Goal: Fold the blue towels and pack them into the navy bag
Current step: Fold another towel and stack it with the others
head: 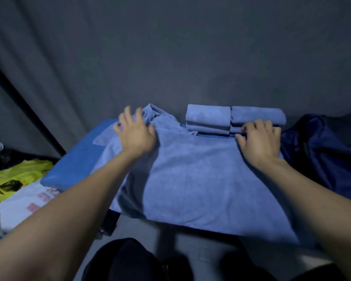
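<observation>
A large light blue towel (193, 179) lies spread over the blue-covered table (79, 159), its near edge hanging off the front. My left hand (135, 131) is over its bunched far left part, fingers spread and blurred. My right hand (260, 138) rests flat on the towel's far right corner, fingers straight. Behind the towel stand two stacks of folded blue towels (208, 120) (257, 115) against the backdrop. The navy bag (320, 151) slumps at the table's right end, beside my right hand.
A dark grey curtain (170, 57) hangs right behind the table. On the floor to the left lie a yellow plastic bag (18, 177) and a white bag with red print (26, 207). My dark-clothed legs show at the bottom.
</observation>
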